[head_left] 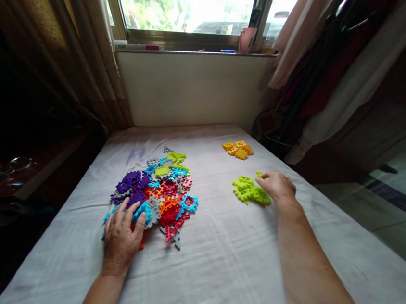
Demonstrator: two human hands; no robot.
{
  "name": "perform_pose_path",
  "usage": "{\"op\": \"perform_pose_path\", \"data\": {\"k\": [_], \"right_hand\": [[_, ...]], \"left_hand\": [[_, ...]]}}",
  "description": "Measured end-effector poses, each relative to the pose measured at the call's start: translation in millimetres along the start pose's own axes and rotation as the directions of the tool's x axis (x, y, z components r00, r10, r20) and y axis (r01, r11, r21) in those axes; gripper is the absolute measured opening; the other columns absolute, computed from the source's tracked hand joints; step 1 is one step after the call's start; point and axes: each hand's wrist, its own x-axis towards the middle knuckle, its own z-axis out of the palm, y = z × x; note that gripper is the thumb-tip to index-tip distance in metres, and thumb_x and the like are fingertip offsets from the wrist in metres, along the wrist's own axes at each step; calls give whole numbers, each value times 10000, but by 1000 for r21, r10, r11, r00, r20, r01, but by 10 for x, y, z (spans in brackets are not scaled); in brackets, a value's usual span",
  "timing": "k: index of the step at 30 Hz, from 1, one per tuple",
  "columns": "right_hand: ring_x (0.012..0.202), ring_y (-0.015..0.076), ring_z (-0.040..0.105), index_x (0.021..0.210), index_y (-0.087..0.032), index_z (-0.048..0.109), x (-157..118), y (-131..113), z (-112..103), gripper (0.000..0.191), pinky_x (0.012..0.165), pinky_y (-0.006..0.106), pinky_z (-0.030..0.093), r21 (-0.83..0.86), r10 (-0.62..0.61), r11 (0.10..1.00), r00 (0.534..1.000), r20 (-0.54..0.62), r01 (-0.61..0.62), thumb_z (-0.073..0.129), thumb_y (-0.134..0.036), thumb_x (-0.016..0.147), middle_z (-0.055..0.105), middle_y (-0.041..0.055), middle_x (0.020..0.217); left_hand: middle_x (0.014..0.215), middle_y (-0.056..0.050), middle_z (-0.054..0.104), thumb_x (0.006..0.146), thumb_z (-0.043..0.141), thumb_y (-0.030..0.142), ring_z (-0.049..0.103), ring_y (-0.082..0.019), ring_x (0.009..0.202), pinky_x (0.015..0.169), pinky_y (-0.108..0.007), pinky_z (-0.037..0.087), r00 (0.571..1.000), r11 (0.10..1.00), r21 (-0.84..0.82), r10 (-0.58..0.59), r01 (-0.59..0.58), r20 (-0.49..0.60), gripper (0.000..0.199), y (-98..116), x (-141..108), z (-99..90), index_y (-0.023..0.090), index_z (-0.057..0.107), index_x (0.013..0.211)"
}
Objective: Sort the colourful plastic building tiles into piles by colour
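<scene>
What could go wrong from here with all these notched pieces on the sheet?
The left hand is at the edge of the mixed pile; a sweep might scatter loose pieces across the sheet. The right hand is at the lime-green pile, so a bump could push it into the yellow-orange pile.

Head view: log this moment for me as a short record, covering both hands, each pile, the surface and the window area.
Left hand: fingers spread over the near left edge of the mixed pile
Right hand: fingertips at the right side of the lime-green pile; grip unclear
Mixed pile: interlocking plastic pieces in purple, blue, red, orange, grey, lime green
Lime-green pile: apart from the mixed pile
Yellow-orange pile: beyond the lime-green pile, toward the window
Surface: pale sheet
Windowsill: pink cup
</scene>
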Motion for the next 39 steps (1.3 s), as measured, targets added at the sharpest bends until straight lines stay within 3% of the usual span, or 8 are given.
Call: {"op": "perform_pose_path", "data": {"k": [4,9,15,23,27,33,35,39], "right_hand": [[1050,312,675,1009,-284,782,4,-19,20,318,842,413,524,-1,-4,1000,992,123,4,605,-469,821,749,95,1076],[1084,297,663,1083,-258,758,-76,-242,29,339,895,408,510,41,-158,986,987,-29,159,566,-439,871,734,104,1130],[1160,220,628,1149,-252,717,-281,-1192,295,304,1025,322,447,218,-611,771,791,-10,598,585,-348,893,703,57,1228],[1293,235,546,1381,-272,555,-289,-2221,630,483,1056,381,435,267,-672,737,713,198,621,562,-429,925,585,57,1423],[1218,231,594,1228,-288,671,-573,-2208,716,341,1031,380,445,285,-696,705,710,104,649,570,-376,915,680,43,1289],[1060,173,663,1110,-293,719,-1139,-1932,793,249,969,302,472,449,-818,478,569,-87,755,553,-287,925,744,20,1131],[1053,176,664,1089,-273,725,-1151,-1818,720,247,969,298,474,489,-779,474,608,-156,733,536,-285,930,746,33,1120],[942,184,677,1119,-211,710,-823,-1401,422,294,903,289,499,484,-578,649,794,-187,586,521,-283,905,749,72,1060]], "left_hand": [[1421,-135,558,938,396,475,533,-311,1284,1118,-530,350,1000,1000,-3,26,-26,5,462,-28,-5,11,222,646,1234],[1394,-145,578,963,365,464,546,-300,1270,1102,-514,370,999,999,6,47,-47,4,465,-16,-4,5,205,648,1225],[1373,-119,602,952,386,471,560,-290,1242,1106,-511,363,999,999,4,45,-45,-2,445,32,-6,-5,224,646,1216],[1378,-115,601,945,403,470,557,-285,1247,1116,-507,353,999,1000,-5,27,-27,18,443,58,-16,-1,228,644,1228],[1395,-109,592,949,411,463,545,-276,1274,1154,-522,286,999,1000,-4,-6,6,39,432,89,-19,-21,245,632,1250],[1417,-113,578,953,411,476,513,-297,1316,1186,-565,174,1000,1000,0,-12,12,20,447,141,-39,-50,237,626,1264],[1408,-121,585,952,406,489,529,-305,1299,1182,-576,171,1000,1000,2,-4,4,19,461,149,-39,-54,224,635,1253],[1388,-129,598,949,386,503,555,-315,1267,1158,-592,219,999,1000,-11,-17,17,30,477,140,-22,-51,218,661,1214]]}}
